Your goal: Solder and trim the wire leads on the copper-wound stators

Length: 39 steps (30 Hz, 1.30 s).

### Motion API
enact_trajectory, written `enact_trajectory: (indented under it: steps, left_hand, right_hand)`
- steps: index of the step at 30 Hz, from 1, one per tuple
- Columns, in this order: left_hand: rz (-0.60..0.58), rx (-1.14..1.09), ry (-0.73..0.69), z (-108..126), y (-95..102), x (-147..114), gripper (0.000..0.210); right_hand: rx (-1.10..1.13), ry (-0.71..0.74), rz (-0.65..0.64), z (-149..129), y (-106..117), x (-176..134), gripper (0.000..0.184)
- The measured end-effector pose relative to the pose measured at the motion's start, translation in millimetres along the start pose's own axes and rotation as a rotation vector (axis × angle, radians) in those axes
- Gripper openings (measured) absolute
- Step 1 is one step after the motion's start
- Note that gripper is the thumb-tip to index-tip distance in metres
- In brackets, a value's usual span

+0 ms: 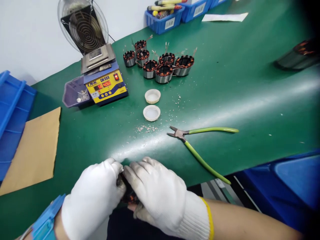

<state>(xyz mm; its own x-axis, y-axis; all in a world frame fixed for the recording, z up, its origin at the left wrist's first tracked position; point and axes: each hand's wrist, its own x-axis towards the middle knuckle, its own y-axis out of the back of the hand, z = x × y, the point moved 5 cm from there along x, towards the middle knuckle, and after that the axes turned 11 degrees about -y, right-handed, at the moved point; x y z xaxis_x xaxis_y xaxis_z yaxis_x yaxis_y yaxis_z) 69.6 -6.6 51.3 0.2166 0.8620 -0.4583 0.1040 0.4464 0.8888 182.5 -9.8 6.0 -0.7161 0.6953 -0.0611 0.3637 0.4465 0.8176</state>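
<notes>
At the table's front edge, my left hand [96, 193] and my right hand [160, 193], both in white gloves, are closed round a motor stator. Only a dark part of this stator [132, 199] with some copper winding shows between them; the rest is covered. My left fingertips pinch near its top, and whether a wire is between them I cannot tell. Right of my hands, green-handled side cutters [179, 133] lie with jaws and handles spread. Two small white round dishes [151, 113] stand further back, with small metal clippings [147, 128] scattered before them.
Several wound stators [163, 74] stand at the back, another stator [300, 55] at the far right. A solder pot [106, 86] with lit display stands before a fan [87, 30]. Blue bins [163, 24] line the back; cardboard [37, 150] and a blue crate [12, 116] lie left.
</notes>
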Motion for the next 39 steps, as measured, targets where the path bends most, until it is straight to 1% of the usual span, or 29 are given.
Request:
enact_trajectory:
  steps: [4, 8, 12, 14, 17, 19, 21, 23, 26, 28, 30, 31, 33, 35, 36, 37, 39]
  left_hand:
    - [0.064, -0.015, 0.008, 0.2, -0.1, -1.8, 0.019]
    - [0.093, -0.117, 0.06, -2.2, -2.3, -3.9, 0.017]
    - [0.107, -0.231, 0.107, -7.3, -4.3, -5.3, 0.014]
    - [0.128, -0.307, 0.099, -9.8, -3.9, -4.9, 0.014]
    - [0.129, -0.394, 0.071, -13.3, -2.1, -2.1, 0.014]
    - [0.107, -0.439, 0.056, -16.4, -0.8, 0.7, 0.014]
    - [0.064, -0.522, 0.058, -21.0, -1.9, 4.0, 0.013]
    - [-0.021, -0.668, 0.072, -26.1, -7.9, 7.6, 0.01]
    - [-0.138, -0.963, 0.08, -31.4, -19.9, 12.8, 0.005]
    - [-0.174, -1.115, 0.087, -34.4, -25.2, 14.5, 0.008]
    - [-0.19, -1.178, 0.082, -38.0, -27.7, 13.0, 0.012]
    - [-0.177, -1.189, 0.067, -40.4, -27.5, 11.0, 0.016]
    - [-0.078, -1.232, 0.033, -47.2, -24.7, 5.2, 0.028]
    - [0.055, -1.303, 0.025, -55.3, -23.2, -2.1, 0.037]
    - [0.087, -1.318, 0.029, -58.1, -24.7, -5.5, 0.039]
    - [0.082, -1.304, 0.029, -58.9, -27.5, -8.0, 0.039]
    - [-0.007, -1.189, 0.0, -55.1, -34.9, -9.7, 0.039]
  right_hand:
    - [0.008, -0.045, -0.069, 0.9, 0.0, 0.7, 0.083]
    - [0.007, -0.059, -0.103, 0.6, 0.5, 0.9, 0.082]
    - [0.002, -0.05, -0.094, 0.2, 1.3, 1.5, 0.08]
    - [0.0, -0.046, -0.093, -0.1, 1.9, 2.0, 0.079]
    - [-0.011, -0.066, -0.131, 0.4, 2.0, 2.7, 0.081]
    - [-0.022, -0.089, -0.148, 1.2, 2.2, 3.0, 0.082]
    - [-0.033, -0.086, -0.136, 0.9, 2.6, 3.3, 0.082]
    - [-0.041, -0.051, -0.106, -1.1, 2.8, 3.6, 0.083]
    - [-0.045, -0.035, -0.064, -0.6, 3.8, 4.9, 0.082]
    - [0.023, -0.024, -0.037, 3.4, 7.7, 4.4, 0.082]
    - [0.18, 0.009, 0.005, 11.0, 16.1, 0.2, 0.09]
    - [0.264, 0.014, 0.021, 17.1, 20.9, -3.5, 0.097]
    - [0.365, -0.033, 0.031, 33.0, 28.9, -13.5, 0.109]
    - [0.358, -0.105, 0.016, 47.6, 33.6, -24.5, 0.113]
    - [0.339, -0.118, 0.007, 51.6, 35.1, -29.1, 0.113]
    - [0.319, -0.115, 0.004, 52.8, 36.4, -32.3, 0.111]
    - [0.29, -0.107, 0.015, 47.9, 38.5, -33.0, 0.109]
